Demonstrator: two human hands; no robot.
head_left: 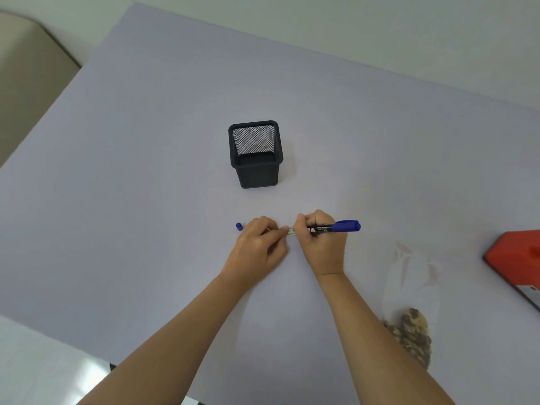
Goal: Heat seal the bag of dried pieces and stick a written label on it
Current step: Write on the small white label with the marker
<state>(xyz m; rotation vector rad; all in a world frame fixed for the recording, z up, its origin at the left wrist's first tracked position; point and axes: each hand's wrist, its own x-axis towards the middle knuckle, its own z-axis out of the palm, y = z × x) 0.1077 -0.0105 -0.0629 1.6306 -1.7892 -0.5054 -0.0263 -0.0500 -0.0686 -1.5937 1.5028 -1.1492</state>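
A clear plastic bag (pixel 415 290) lies flat on the table at the near right, its dried brownish pieces (pixel 410 334) bunched at the near end. A small pale label (pixel 290 231) lies flat near the table's middle, mostly hidden. A blue marker (pixel 333 227) points left over the label, its small blue cap (pixel 239 226) lying farther left.

Marker (pixel 327 228) print illegible.
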